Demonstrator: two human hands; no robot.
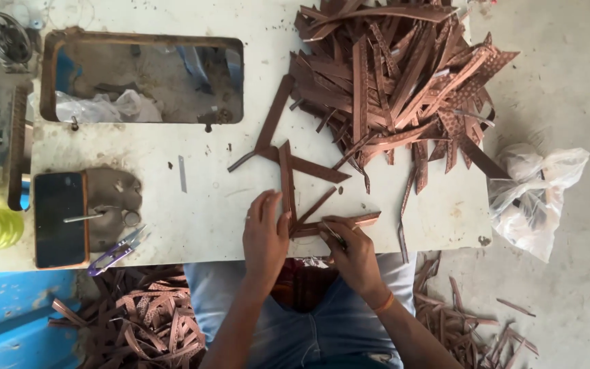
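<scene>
1. At the near edge of the bench (206, 232), a brown leather strip (339, 223) lay flat, pinched at its near end by the right hand (353, 256), fingers curled together around it.
2. Just beside it, the left hand (264, 239) pressed down with fingers together on another strip (286, 181) that ran away from the person.
3. Farther up the bench, a few loose strips (271, 123) lay crossed, touching the one under the left hand.
4. Beyond them sat a big pile of strips (390, 75), reaching the bench's far edge.
5. Well to the left lay purple thread snips (116, 251) beside a dark phone (59, 219).
6. Off the right edge, a clear plastic bag (537, 195) sat on the floor (568, 89).
7. More strips (145, 318) lay heaped on the floor by the person's knees.
</scene>
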